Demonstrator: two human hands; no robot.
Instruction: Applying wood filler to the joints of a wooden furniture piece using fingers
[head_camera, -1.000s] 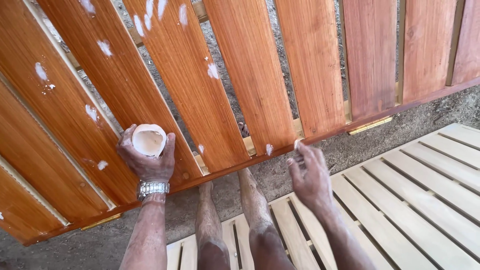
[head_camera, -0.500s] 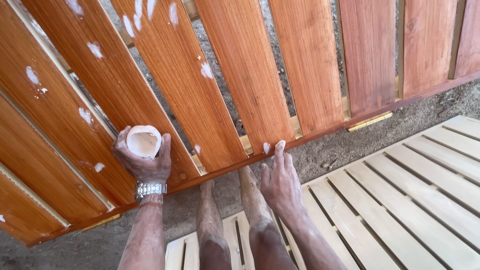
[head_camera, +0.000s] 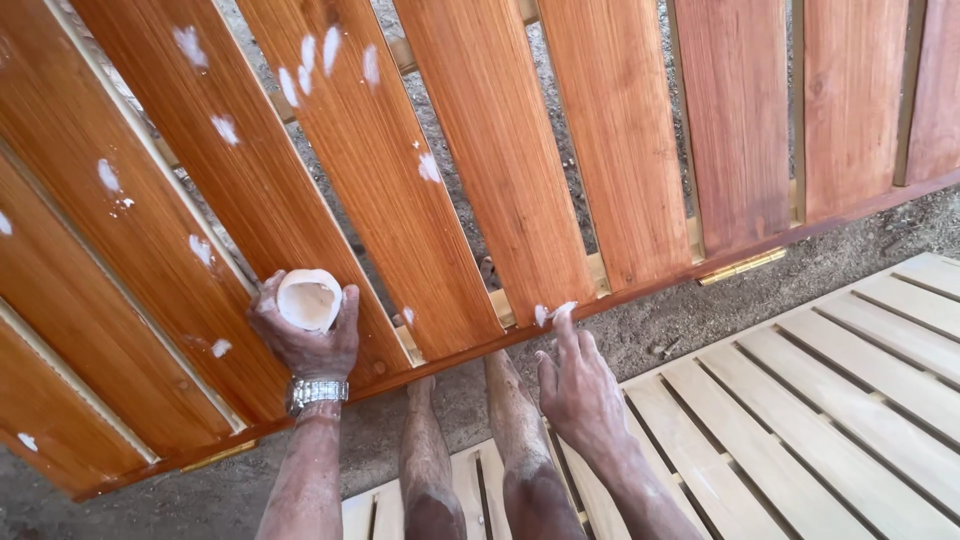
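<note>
Filling: right hand (head_camera: 582, 392), grip open, index fingertip pressing white putty onto the varnished slat panel (head_camera: 500, 170) at its bottom edge, lower centre of frame.
Left hand (head_camera: 305, 335): grip closed around small white putty cup (head_camera: 308, 300), lower left.
Next: probably smoothing the dab flush.
Below: pale slatted pallet (head_camera: 800, 400), sandy ground (head_camera: 660, 335).
</note>
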